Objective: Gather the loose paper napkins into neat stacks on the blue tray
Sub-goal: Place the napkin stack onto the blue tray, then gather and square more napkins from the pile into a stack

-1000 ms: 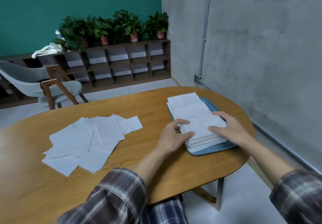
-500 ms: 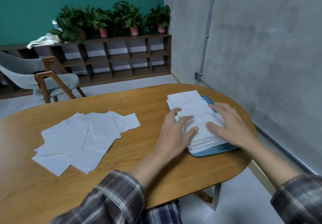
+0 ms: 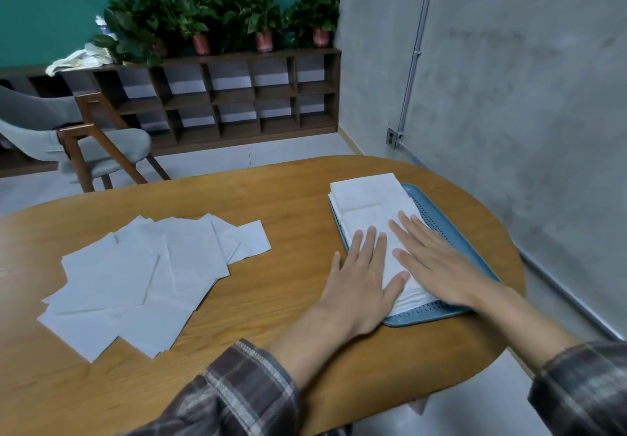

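Note:
A blue tray (image 3: 451, 232) lies at the right end of the wooden table and carries two white napkin stacks. The far stack (image 3: 368, 193) is untouched. On the near stack (image 3: 395, 267) both of my hands lie flat with straight fingers: my left hand (image 3: 361, 276) covers its left edge and my right hand (image 3: 434, 262) presses its top and right side. A loose pile of white napkins (image 3: 146, 276) is spread over the table to the left, apart from both hands.
The oval wooden table (image 3: 271, 300) ends just right of the tray, close to a grey wall (image 3: 509, 79). A grey chair (image 3: 68, 143) and a low shelf (image 3: 220, 96) with potted plants stand beyond the table's far edge.
Both hands have gone from cupping the sides of the near stack with curled fingers to lying flat on it. The view has tilted down slightly.

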Demonstrator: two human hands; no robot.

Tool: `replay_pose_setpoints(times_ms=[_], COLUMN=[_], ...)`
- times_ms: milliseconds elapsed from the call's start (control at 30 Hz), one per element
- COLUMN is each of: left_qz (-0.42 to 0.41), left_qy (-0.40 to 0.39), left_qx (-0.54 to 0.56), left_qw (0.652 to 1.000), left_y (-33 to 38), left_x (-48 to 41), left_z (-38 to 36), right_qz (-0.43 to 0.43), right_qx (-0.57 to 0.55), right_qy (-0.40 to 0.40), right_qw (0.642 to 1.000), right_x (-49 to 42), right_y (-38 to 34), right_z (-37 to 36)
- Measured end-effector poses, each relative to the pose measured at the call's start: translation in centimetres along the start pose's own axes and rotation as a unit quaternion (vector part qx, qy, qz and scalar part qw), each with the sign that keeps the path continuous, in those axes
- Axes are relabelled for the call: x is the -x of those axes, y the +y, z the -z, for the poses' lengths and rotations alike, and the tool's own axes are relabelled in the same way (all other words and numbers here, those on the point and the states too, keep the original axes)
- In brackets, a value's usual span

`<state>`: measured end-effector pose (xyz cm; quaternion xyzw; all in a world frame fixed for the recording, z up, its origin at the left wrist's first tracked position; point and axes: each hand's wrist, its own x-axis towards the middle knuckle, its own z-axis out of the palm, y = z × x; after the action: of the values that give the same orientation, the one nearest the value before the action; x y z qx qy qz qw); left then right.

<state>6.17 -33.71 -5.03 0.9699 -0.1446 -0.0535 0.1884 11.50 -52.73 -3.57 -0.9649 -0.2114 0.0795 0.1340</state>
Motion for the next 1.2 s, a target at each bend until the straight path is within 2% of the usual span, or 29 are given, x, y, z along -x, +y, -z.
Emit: replay_pose_setpoints(times_ms=[267,400,500,600,733,967,1133,1200], left_qz=[-0.003,-0.017,-0.016,-0.003,0.035,0.104,0.103,0.107], left_qy=[-0.032,0.020,0.069,0.116,0.141,0.187,0.157,0.170], left_qx=[0.018,0.052,0.065,0.067,0.061,0.001,0.003,0.019], left_qw=[0.999,0.998,0.995,0.991,0.988,0.977,0.982,0.979], left_y=[0.4,-0.9,-2.7,-5.6,-11.6,-23.5,-27.9,-28.7], left_x=[0.3,1.7,3.5,5.9,9.5,15.5,16.7,16.7], left_z=[1.7,4.5,6.8,8.8,10.3,12.3,13.0,12.3], right_qz=[-0.021,-0.034,-0.015,0.016,0.048,0.094,0.120,0.104], right_qx=[0.034,0.090,0.084,0.054,-0.003,-0.030,-0.112,-0.132], right_qy=[-0.044,-0.015,0.025,0.042,0.067,0.039,0.055,0.067], right_qw=[0.998,0.995,0.996,0.998,0.997,0.994,0.985,0.983], right_x=[0.4,0.9,0.9,-0.1,-2.6,-7.8,-10.5,-11.3], right_y=[-1.3,-3.5,-6.5,-11.4,-17.7,-25.8,-28.9,-29.4], right_z=[2.1,4.5,5.4,5.0,2.7,-2.6,-6.6,-8.1])
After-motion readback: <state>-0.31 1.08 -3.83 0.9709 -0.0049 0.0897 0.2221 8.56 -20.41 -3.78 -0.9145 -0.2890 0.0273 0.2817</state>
